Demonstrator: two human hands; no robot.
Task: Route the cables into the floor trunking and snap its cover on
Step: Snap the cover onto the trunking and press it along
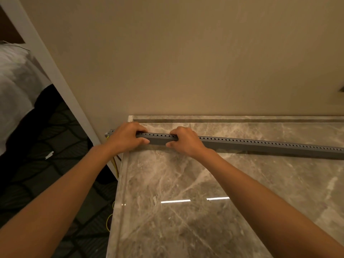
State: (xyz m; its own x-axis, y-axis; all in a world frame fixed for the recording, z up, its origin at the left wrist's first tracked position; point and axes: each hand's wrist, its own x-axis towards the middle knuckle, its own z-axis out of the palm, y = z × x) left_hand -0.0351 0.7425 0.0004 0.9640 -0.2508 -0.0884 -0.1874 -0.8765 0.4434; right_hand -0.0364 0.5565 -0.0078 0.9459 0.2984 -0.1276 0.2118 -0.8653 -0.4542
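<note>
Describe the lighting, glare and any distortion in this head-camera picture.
Head view: warm, dim yellowish light; two bright streaks of glare on the polished marble surface; dark floor at left nearly lost in shadow; wide-angle lens bows the grey trunking and stretches the forearms; left hand and right hand on it are reasonably sharp.

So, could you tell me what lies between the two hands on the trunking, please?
In the head view, only a bare stretch of the grey perforated trunking spans the gap between the left hand and the right hand; no cable shows there.
</note>
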